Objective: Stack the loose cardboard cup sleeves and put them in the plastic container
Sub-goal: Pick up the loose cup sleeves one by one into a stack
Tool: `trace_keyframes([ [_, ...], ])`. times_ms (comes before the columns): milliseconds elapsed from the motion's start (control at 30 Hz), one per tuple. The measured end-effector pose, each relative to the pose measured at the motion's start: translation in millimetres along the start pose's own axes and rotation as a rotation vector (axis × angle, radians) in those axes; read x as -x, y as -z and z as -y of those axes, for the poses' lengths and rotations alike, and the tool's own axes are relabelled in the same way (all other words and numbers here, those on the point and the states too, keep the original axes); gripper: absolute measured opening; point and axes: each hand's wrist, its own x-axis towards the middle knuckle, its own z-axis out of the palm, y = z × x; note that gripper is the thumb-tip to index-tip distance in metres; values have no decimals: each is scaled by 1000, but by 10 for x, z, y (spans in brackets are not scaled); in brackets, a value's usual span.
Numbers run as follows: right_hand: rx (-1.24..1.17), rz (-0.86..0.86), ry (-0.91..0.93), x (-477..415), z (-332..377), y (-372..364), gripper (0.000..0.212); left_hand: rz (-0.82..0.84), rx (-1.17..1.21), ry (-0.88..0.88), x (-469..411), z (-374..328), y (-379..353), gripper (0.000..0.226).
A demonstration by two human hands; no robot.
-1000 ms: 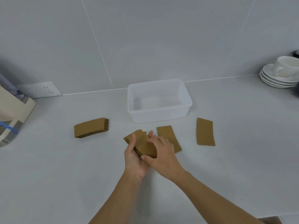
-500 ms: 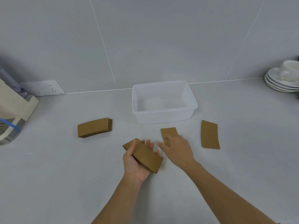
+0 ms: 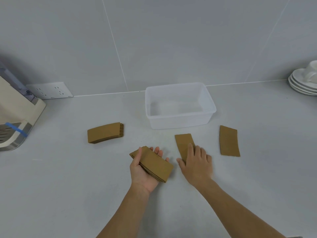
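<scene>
My left hand [image 3: 143,172] lies palm up just above the counter, holding a small stack of brown cardboard sleeves [image 3: 154,164]. To its right, my right hand [image 3: 197,163] rests flat with its fingers on the near end of a single loose sleeve [image 3: 183,142] on the counter. Another single sleeve [image 3: 229,141] lies further right. A separate stack of sleeves [image 3: 104,132] sits to the left. The clear plastic container [image 3: 180,120] stands empty behind them, near the wall.
A cream appliance with blue tape [image 3: 15,117] stands at the left edge. A wall socket [image 3: 49,91] is behind it. Stacked white saucers with a cup [image 3: 303,81] sit at the far right.
My right hand left the stack in my left hand and moved right onto the single sleeve in front of the container. My left hand kept its stack.
</scene>
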Motion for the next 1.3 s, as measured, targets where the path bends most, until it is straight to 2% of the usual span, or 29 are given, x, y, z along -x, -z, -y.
trace_keyframes([
  [200,-39,34,52,35,63,75,38,22,23,38,-6,-7,1,57],
  [267,-137,55,31,8,77,153,38,19,19,46,2,-23,-10,61],
  [400,-537,88,-13,-12,167,432,49,9,3,48,29,-68,-28,65],
  [567,-713,84,211,150,409,672,45,42,-88,52,44,-106,1,63],
  [700,-669,115,356,290,560,639,46,112,-95,39,73,-138,25,57],
  [800,-599,112,413,348,627,559,47,157,-50,24,107,-166,36,63],
  [933,-555,118,430,384,657,492,47,155,-45,14,145,-174,94,70],
  [1167,-505,133,460,453,676,391,46,118,-46,-9,218,-180,146,55],
  [1300,-514,164,480,458,659,378,47,95,-56,16,241,-214,142,55],
])
